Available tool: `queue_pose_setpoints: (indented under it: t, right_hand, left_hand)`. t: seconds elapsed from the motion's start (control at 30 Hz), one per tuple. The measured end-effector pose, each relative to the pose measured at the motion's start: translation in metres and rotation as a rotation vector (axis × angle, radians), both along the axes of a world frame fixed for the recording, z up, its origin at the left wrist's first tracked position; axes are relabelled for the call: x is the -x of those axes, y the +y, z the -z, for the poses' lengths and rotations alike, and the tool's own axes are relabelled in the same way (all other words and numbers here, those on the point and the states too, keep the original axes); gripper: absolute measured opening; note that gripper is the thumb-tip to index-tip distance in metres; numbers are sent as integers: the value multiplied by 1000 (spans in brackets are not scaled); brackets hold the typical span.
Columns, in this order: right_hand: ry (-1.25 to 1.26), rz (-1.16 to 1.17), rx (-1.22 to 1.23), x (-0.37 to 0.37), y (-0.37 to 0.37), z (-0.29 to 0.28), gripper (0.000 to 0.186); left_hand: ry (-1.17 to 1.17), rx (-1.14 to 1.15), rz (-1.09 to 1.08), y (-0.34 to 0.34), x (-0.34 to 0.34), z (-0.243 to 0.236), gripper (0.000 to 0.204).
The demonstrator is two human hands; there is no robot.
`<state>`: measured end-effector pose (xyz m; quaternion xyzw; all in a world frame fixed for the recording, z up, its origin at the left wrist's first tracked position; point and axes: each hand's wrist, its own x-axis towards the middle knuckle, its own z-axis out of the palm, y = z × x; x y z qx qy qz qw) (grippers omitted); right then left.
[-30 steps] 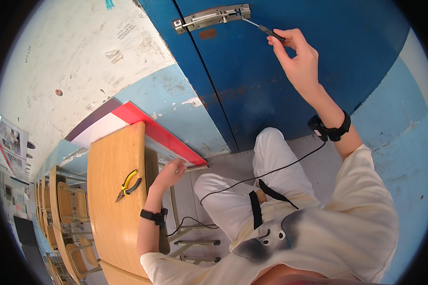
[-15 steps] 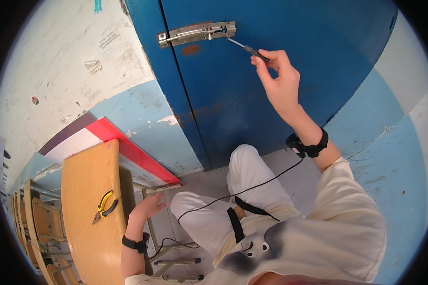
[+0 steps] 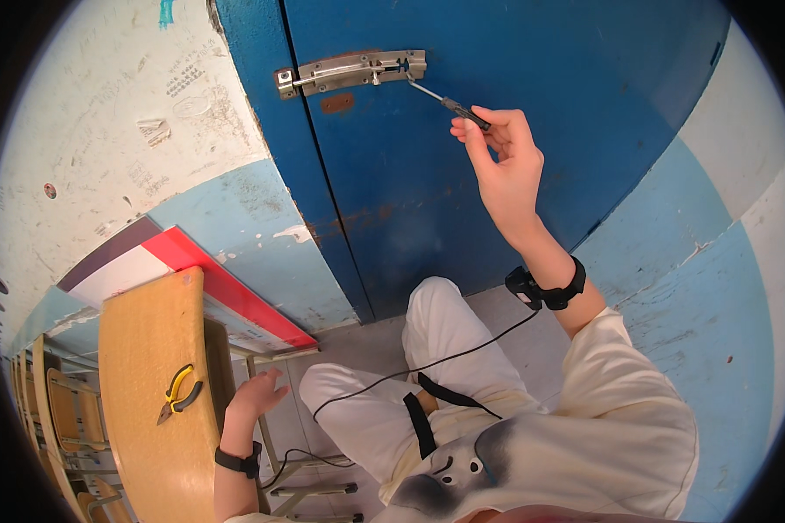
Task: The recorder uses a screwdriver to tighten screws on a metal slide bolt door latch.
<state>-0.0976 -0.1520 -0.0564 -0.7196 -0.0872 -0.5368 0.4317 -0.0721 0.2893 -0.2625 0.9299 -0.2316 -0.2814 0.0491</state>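
Note:
My right hand (image 3: pixel 506 170) pinches a screwdriver (image 3: pixel 467 112) by its dark handle, its metal shaft reaching up-left to the lower right part of a steel sliding bolt latch (image 3: pixel 347 72). Whether the tip sits on a screw is too small to tell. The latch is fixed across the seam of a blue metal door (image 3: pixel 567 96). My left hand (image 3: pixel 253 392) hangs open beside the edge of a wooden desk (image 3: pixel 144 322), holding nothing. Yellow-and-black pliers (image 3: pixel 180 388) lie on that desk.
More desks and chairs (image 3: pixel 65 397) line the lower left. A red, white and purple board (image 3: pixel 205 275) leans on the worn wall (image 3: pixel 122 113) behind the desk. My legs are folded on the grey floor (image 3: pixel 536 349), a black cable lying over them.
The view has shifted, so door, latch and desk appear further left and lower. The screwdriver stays at the latch in my right hand; my left hand remains open by the desk.

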Motion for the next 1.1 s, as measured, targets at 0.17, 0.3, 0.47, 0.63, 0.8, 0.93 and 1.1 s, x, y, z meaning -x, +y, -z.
queue_pose_setpoints:
  t: [0.17, 0.3, 0.47, 0.63, 0.8, 0.93, 1.1]
  right_hand:
    - [-20, -17, -8, -1, -3, -2, 13]
    - [-70, 110, 128, -3, 0, 0, 13]
    - [-201, 346, 525, -7, 5, 6, 16]
    - [-240, 376, 574, -6, 9, 7, 19]
    - [-202, 418, 495, -5, 10, 6, 18]
    - [-203, 425, 509, -6, 8, 4, 18]
    - [-190, 333, 405, -8, 7, 4, 18]
  left_hand:
    - [-4, -23, -1, -3, 2, -5, 47]
    - [3, -37, -1, 1, 1, -3, 46]
    - [8, -44, -11, 1, 1, -3, 45]
    - [10, -70, -10, -2, 1, -6, 44]
    - [-32, -54, -2, 1, 2, -3, 45]
    - [-13, -64, -9, -3, 2, -11, 45]
    - [-31, -48, 0, 2, 2, -3, 45]
